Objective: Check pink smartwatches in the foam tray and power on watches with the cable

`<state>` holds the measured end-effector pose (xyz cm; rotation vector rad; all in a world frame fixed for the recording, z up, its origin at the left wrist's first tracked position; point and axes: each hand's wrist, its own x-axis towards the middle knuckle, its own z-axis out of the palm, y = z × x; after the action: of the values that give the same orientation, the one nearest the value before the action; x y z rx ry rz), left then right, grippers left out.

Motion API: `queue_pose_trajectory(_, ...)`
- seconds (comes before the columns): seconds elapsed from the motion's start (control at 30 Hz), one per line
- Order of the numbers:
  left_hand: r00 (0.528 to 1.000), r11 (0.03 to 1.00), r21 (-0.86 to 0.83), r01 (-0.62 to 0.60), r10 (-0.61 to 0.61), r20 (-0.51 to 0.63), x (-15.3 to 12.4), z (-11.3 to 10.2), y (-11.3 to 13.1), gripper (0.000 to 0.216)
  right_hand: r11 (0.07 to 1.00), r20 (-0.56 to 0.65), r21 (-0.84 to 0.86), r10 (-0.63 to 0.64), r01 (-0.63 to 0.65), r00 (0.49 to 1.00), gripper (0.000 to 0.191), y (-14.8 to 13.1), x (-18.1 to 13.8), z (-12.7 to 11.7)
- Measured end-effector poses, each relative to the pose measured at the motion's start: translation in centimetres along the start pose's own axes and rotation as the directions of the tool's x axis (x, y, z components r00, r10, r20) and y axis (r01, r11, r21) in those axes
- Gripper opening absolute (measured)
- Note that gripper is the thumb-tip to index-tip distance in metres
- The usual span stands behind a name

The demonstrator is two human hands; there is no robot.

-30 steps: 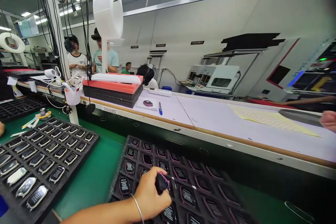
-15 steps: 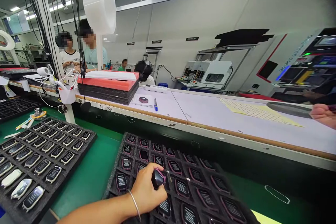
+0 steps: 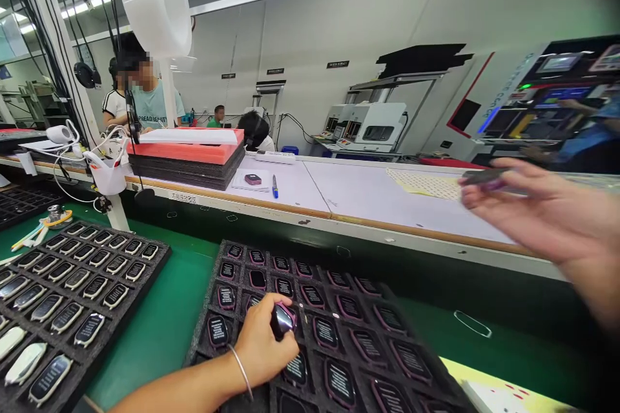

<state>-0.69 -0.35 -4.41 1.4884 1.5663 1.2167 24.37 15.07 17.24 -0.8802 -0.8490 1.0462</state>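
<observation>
Over the black foam tray (image 3: pixel 202 326) of purple-rimmed smartwatches, my left hand (image 3: pixel 264 342) is closed on a dark smartwatch body (image 3: pixel 283 319), gripping it between thumb and fingers. Several watches around it lie face up in their slots, most with lines of white text on the screen. My right hand (image 3: pixel 542 210), blurred, is raised at the right above the shelf. Its fingers pinch a flat dark piece with a purplish edge, which looks like another smartwatch body (image 3: pixel 484 177). Motion smear hides its details.
A second foam tray (image 3: pixel 140 293) with silver-rimmed watches lies on the green bench at left. Along the raised white shelf (image 3: pixel 310 184) are a red-topped foam stack (image 3: pixel 188 164), a blue pen (image 3: pixel 275 186), a watch body (image 3: pixel 252 179) and a yellow dotted sheet (image 3: pixel 421 182). Co-workers stand behind.
My right hand has come in from the right edge towards the middle, carrying the dark piece. My left hand still holds its watch, now tilted slightly differently. The view has shifted to the right.
</observation>
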Motion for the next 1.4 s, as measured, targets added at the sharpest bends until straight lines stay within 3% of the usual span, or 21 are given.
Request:
queue_pose_trajectory(0.03,1.0,1.0,-0.008,-0.007,0.007,-0.003,0.0,0.0,-0.1,0.048,0.995,0.041,-0.013,0.097,-0.096,0.994,0.024,0.9,-1.2,-0.1)
queue_pose_trajectory(0.1,1.0,1.0,-0.022,-0.02,0.02,-0.008,0.1,0.0,-0.3,0.048,0.975,0.234,-0.066,0.223,-0.214,0.946,0.019,3.6,-4.5,-0.6)
queue_pose_trajectory(0.17,0.999,0.999,-0.035,-0.031,0.031,-0.015,0.1,-0.2,-0.4,0.049,0.933,0.455,-0.18,0.359,-0.311,0.815,0.039,7.0,-8.0,-1.4)
queue_pose_trajectory(0.23,0.999,0.998,-0.046,-0.038,0.037,-0.019,0.2,-0.4,-0.3,0.047,0.887,0.598,-0.24,0.455,-0.394,0.66,0.043,10.3,-11.0,-2.2)
queue_pose_trajectory(0.3,0.999,0.998,-0.051,-0.044,0.043,-0.026,0.3,-0.5,-0.2,0.043,0.848,0.653,-0.236,0.5,-0.475,0.569,0.044,13.1,-13.0,-2.8)
queue_pose_trajectory(0.33,0.998,0.997,-0.053,-0.048,0.046,-0.032,0.3,-0.5,-0.1,0.041,0.832,0.659,-0.215,0.51,-0.511,0.553,0.044,14.1,-13.7,-3.0)
queue_pose_trajectory(0.5,0.995,0.995,-0.059,-0.077,0.073,-0.065,0.3,-0.5,-0.2,0.038,0.774,0.635,-0.113,0.539,-0.623,0.554,0.041,15.3,-16.1,-3.6)
queue_pose_trajectory(0.7,0.995,0.995,-0.055,-0.085,0.081,-0.064,0.1,-0.5,0.3,0.033,0.734,0.711,-0.092,0.522,-0.673,0.471,0.042,15.5,-18.5,-4.3)
queue_pose_trajectory(1.03,0.994,0.996,-0.039,-0.081,0.078,-0.082,0.4,-0.5,-0.1,0.033,0.78,0.646,0.005,0.475,-0.626,0.597,0.043,17.7,-17.6,-3.8)
queue_pose_trajectory(1.4,0.988,0.993,-0.028,-0.116,0.113,-0.101,0.5,-0.4,-0.9,0.034,0.792,0.686,0.024,0.43,-0.61,0.587,0.047,19.0,-17.6,-4.1)
